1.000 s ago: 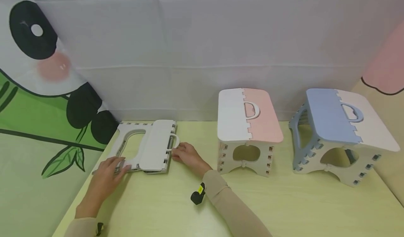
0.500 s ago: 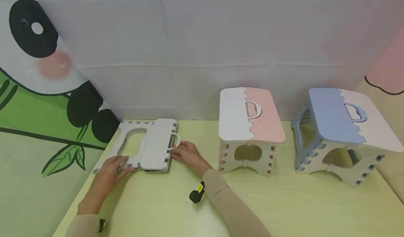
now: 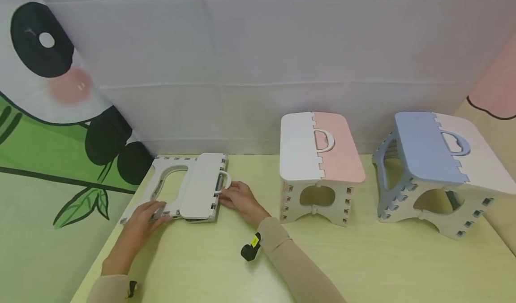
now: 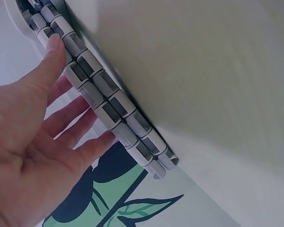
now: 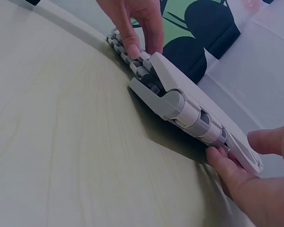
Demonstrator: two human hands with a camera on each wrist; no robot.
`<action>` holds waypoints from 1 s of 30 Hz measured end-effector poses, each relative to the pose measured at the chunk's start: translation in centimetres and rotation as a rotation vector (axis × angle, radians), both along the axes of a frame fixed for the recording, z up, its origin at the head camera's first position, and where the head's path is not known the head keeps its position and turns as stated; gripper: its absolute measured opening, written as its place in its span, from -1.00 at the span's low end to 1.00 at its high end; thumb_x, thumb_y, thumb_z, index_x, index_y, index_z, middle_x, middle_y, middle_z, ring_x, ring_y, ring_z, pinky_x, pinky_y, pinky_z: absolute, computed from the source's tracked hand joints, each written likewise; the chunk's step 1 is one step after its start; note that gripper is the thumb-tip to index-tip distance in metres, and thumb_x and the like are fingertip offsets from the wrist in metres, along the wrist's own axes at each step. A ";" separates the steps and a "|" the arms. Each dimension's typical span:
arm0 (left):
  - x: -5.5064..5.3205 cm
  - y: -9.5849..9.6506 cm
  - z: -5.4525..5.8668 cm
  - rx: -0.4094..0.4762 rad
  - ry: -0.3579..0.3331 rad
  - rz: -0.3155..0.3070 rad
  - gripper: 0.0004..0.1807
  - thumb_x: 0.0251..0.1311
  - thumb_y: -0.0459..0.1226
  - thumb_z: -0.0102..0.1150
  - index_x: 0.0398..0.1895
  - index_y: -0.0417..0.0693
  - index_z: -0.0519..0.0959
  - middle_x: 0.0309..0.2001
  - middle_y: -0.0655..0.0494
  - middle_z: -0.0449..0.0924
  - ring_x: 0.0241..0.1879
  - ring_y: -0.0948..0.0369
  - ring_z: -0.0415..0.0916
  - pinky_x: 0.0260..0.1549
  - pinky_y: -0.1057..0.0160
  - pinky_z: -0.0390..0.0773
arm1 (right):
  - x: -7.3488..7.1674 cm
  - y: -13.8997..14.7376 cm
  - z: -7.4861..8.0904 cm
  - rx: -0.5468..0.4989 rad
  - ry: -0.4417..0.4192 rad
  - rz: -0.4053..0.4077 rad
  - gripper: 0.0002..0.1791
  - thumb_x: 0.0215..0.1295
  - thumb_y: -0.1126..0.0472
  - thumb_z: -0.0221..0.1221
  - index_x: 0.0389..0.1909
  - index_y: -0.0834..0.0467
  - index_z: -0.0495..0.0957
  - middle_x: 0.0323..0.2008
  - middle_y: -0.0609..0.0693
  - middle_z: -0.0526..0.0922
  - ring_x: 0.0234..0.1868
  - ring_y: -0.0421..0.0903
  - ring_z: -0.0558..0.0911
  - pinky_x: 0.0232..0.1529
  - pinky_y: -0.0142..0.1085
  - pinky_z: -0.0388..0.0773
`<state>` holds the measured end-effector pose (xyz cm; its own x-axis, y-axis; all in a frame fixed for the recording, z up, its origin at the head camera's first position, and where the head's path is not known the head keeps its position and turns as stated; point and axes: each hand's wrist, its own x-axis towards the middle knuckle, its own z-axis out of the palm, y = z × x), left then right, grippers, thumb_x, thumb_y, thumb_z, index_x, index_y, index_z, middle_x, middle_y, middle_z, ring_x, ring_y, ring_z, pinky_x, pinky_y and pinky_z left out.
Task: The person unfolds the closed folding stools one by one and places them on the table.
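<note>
A folded white-and-grey folding stool (image 3: 200, 186) lies flat at the back left of the table, its carry handle (image 3: 224, 182) sticking out to the right. At its near left edge is my left hand (image 3: 139, 222). In the left wrist view, its thumb lies on the row of hinge knuckles (image 4: 102, 90), with the fingers on the other side. My right hand (image 3: 242, 202) is at the right edge, right by the handle. In the right wrist view, its fingertips (image 5: 219, 158) reach under that edge while the thumb stands over the handle side. A shadow shows beneath the stool's near side.
An unfolded white-and-pink stool (image 3: 320, 150) stands right of my right hand. Farther right is an unfolded blue-and-white stool (image 3: 443, 150). A pale hanging cloth (image 3: 250, 70) backs the table, and a cartoon-printed panel (image 3: 52, 128) borders its left side.
Both hands keep nearly the same places on the folded stool. The view shifts slightly; the stools stay where they were.
</note>
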<state>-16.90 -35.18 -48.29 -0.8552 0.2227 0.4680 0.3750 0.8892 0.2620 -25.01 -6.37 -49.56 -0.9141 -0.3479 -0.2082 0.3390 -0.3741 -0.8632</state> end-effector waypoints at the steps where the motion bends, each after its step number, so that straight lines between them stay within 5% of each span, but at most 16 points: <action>1: 0.0 0.0 0.0 0.001 0.002 -0.001 -0.53 -0.04 -0.44 0.53 -0.02 -0.41 0.62 0.02 -0.49 0.57 0.07 -0.40 0.48 0.05 -0.36 0.46 | 0.0 -0.1 0.0 -0.001 0.006 -0.004 -0.42 0.47 0.46 0.13 0.39 0.54 0.14 0.12 0.39 0.54 0.13 0.17 0.64 0.22 -0.11 0.58; 8: 0.0 0.0 -0.2 0.012 0.047 -0.030 -0.53 -0.12 -0.48 0.55 -0.07 -0.42 0.63 -0.04 -0.46 0.60 0.01 -0.39 0.52 0.02 -0.34 0.48 | -0.2 0.0 -0.1 0.015 0.012 -0.037 -0.55 0.44 0.49 0.14 0.26 0.58 0.33 0.12 0.42 0.58 0.10 0.10 0.66 0.20 -0.21 0.59; 30: 0.2 1.1 0.2 -0.041 0.018 -0.011 -0.57 -0.05 -0.45 0.53 -0.06 -0.41 0.65 -0.16 -0.30 0.59 -0.11 -0.29 0.53 -0.14 -0.28 0.59 | -0.9 0.7 0.2 0.013 0.016 -0.079 -0.56 0.40 0.61 0.07 0.28 0.57 0.31 0.09 0.42 0.50 0.10 0.27 0.65 0.16 -0.13 0.62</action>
<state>-16.74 -34.10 -48.07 -0.8442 0.2511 0.4737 0.3887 0.8951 0.2183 -25.91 -5.72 -49.36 -0.9418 -0.2723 -0.1971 0.2948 -0.3878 -0.8733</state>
